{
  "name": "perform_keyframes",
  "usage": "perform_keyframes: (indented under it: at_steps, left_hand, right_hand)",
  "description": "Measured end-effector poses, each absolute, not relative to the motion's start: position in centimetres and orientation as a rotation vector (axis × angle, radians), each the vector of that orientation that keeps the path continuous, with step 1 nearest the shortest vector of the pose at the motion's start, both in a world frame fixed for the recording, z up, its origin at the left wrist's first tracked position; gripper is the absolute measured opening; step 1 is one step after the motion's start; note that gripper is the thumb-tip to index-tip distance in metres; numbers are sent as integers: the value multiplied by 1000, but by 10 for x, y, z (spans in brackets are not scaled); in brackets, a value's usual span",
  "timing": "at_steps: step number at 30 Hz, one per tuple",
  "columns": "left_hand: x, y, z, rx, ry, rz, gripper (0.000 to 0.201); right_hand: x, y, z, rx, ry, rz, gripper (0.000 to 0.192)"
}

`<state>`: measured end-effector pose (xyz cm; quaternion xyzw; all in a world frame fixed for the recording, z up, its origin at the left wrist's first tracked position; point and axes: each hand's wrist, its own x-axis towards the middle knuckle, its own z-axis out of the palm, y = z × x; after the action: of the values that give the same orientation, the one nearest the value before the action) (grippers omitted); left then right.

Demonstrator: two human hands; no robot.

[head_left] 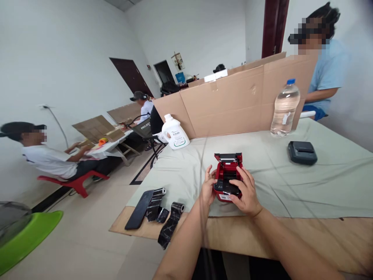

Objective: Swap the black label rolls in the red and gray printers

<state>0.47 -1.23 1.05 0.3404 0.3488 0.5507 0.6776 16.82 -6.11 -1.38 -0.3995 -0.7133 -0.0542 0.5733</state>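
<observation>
A small red label printer point(227, 171) with its lid flipped open stands on the pale green cloth near the table's front. My left hand point(208, 188) grips its left side, fingers curled against the casing. My right hand point(246, 190) lies over its right side and front, fingers reaching into the open black compartment. Both forearms come in from the bottom of the view.
Black ribbon rolls point(159, 204) and a dark phone point(139, 209) lie at the left table corner. A black printer point(302, 152), a water bottle point(284, 109), a white jug point(175, 132) and a cardboard screen point(233, 103) stand further back. Other people sit behind and left.
</observation>
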Motion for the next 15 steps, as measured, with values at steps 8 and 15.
perform_keyframes:
  at_steps: [8, 15]
  left_hand:
    - [3, -2, 39, 1574, 1191, 1218, 29]
    - [38, 40, 37, 2174, 1009, 608, 20]
  right_hand:
    - [184, -42, -33, -952, -1467, 97, 41]
    - [185, -39, -39, -944, -1488, 115, 38]
